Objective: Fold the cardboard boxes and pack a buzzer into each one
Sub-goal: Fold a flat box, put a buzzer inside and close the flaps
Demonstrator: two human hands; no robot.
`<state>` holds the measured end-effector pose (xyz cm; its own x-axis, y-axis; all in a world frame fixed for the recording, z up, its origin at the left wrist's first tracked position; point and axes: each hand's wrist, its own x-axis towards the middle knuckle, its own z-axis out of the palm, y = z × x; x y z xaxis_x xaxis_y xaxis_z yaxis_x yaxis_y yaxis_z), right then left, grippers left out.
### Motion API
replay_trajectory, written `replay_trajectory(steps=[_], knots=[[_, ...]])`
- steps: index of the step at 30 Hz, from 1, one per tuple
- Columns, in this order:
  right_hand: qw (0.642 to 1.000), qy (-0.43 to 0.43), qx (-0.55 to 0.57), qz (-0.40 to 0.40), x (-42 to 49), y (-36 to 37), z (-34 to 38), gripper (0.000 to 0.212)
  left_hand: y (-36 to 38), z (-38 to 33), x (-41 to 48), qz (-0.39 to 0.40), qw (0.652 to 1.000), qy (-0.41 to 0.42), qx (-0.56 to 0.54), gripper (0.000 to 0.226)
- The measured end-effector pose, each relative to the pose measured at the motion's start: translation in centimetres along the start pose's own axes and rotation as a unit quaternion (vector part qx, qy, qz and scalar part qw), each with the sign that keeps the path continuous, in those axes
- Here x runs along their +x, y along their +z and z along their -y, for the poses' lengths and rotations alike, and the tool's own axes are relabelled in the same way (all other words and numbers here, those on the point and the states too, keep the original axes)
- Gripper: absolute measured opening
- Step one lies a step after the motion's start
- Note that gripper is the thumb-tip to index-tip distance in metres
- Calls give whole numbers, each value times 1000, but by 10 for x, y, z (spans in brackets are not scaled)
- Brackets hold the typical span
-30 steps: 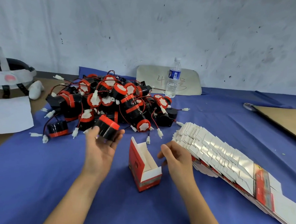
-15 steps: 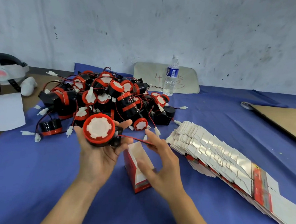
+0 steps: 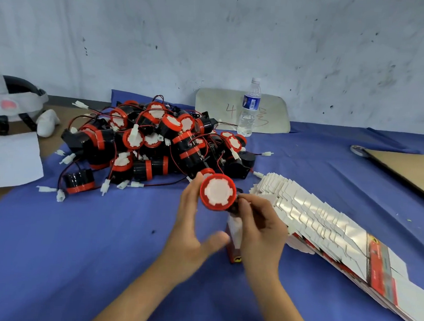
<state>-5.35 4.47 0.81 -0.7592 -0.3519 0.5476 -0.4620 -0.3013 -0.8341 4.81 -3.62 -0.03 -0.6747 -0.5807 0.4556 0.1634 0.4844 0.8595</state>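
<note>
- Blue cloth (image 3: 76, 251) covers the table under a scuffed white wall.
- Left of centre lies a pile (image 3: 157, 144) of loose buzzers, wires tangled.
- Left hand (image 3: 192, 223) is spread, with straight fingers touching the rim of the held buzzer (image 3: 217, 191) and the thumb out.
- Right hand (image 3: 261, 228) pinches that buzzer's black rear with curled fingers, holding it just above the box (image 3: 232, 253).
- Likely risks: a tilted buzzer could jam at the mouth and tip the light box, or a trailing lead could snag a flap.
- That box stands upright, mostly hidden by the hands — its contents I cannot tell.
- Flat boxes (image 3: 326, 224) fan out to the right, unfolded, so holding nothing.
</note>
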Motion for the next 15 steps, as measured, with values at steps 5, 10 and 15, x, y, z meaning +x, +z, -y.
replay_trajectory(steps=[5, 10, 15], knots=[[991, 100, 83, 15, 7, -5, 4, 19, 19, 22, -5, 46, 990, -123, 52, 136], [978, 127, 145, 74, 10, -6, 5, 22, 20, 24, -3, 32, 991, -117, 55, 92], [965, 126, 186, 131, 10, -6, 8, 14, 20, 20, -2, 44, 987, -126, 85, 59]])
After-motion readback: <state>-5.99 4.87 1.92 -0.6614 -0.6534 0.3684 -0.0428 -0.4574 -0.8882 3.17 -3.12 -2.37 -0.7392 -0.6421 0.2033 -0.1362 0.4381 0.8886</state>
